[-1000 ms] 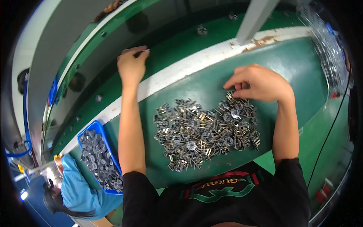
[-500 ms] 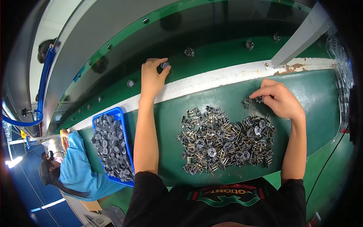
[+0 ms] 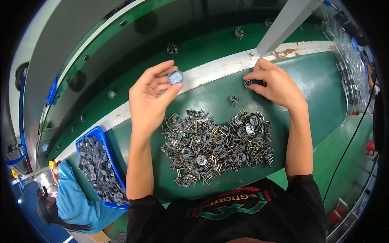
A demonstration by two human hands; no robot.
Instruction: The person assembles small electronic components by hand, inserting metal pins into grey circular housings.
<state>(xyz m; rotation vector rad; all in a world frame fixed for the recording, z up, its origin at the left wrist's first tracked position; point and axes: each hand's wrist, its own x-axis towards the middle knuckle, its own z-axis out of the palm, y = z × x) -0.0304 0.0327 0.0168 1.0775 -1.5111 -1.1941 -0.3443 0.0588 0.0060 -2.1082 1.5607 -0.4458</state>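
Left hand [image 3: 150, 101] has come back off the far belt since half a second ago and now sits raised over the near green table [image 3: 316, 93], pinching a small round grey part [image 3: 175, 77] between thumb and fingertips — face of the part turned up toward the head camera. Right hand [image 3: 275, 85] has shifted left along the white strip [image 3: 210, 73]; its fingers are curled down on a small dark metal piece [image 3: 248, 83] at the strip's edge (grip itself partly hidden, looks closed on it).

One loose piece [image 3: 233, 98] lies alone just below that hand. Between the forearms — a big heap of pronged metal parts [image 3: 214, 146], spread on the table, touching neither hand.

Beyond the strip, the darker green conveyor [image 3: 202, 44] carries single parts spaced well apart, e.g. one [image 3: 172, 49] above the left hand. Blue bin [image 3: 99, 135] of grey round parts sits at far left, next to another person in a blue top [image 3: 77, 202].
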